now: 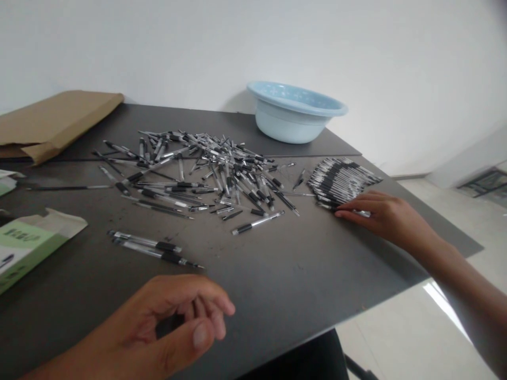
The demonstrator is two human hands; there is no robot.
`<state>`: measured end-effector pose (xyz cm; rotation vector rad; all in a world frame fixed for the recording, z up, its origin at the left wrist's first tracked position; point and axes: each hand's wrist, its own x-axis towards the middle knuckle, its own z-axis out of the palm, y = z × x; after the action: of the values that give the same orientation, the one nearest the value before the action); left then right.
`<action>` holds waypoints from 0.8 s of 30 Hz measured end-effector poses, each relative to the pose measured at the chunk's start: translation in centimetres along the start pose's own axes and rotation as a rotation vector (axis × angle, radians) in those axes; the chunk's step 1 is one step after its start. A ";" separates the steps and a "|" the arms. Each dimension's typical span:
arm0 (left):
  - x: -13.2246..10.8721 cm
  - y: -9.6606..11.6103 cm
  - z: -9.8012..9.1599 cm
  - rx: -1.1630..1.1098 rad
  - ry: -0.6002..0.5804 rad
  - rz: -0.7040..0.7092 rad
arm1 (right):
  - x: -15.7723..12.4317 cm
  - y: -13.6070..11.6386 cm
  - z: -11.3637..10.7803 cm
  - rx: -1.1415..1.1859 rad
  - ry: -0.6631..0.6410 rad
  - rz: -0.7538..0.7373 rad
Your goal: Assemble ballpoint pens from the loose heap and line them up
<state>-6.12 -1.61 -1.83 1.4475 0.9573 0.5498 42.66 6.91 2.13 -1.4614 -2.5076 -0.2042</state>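
My left hand (174,322) hovers above the near part of the dark table (277,279), fingers curved and apart, nothing between them. At the right, my right hand (376,211) has its fingers closed round a pen at the near end of a neat row of pens (336,177); most of that pen is hidden. A loose heap of pens and pen parts (229,163) covers the middle. One clear pen with a black grip (259,222) lies in front of the heap. Two more pens (154,250) lie side by side beyond my left hand.
A light blue basin (293,119) stands at the back near the wall. A brown paper envelope (67,119) lies at the back left. An open green and white box (35,243) sits at the left edge. The table's right edge drops to a pale floor.
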 end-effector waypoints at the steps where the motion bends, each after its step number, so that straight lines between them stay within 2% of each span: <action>1: 0.0 0.0 0.0 0.003 0.007 0.001 | -0.1 -0.1 -0.1 0.011 0.003 0.008; 8: -0.1 0.5 0.1 0.002 0.027 -0.010 | -1.0 -0.6 -1.0 0.089 0.007 0.090; 15: -0.1 0.6 0.2 0.019 0.019 -0.012 | -2.2 -0.6 -1.2 0.072 0.031 0.124; 24: -0.1 1.1 0.5 0.016 0.011 0.018 | -2.8 -0.8 -0.5 0.083 0.080 0.193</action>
<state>-5.53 -1.91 -0.85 1.4704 0.9605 0.5651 43.34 4.11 1.83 -1.6159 -2.2670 -0.1199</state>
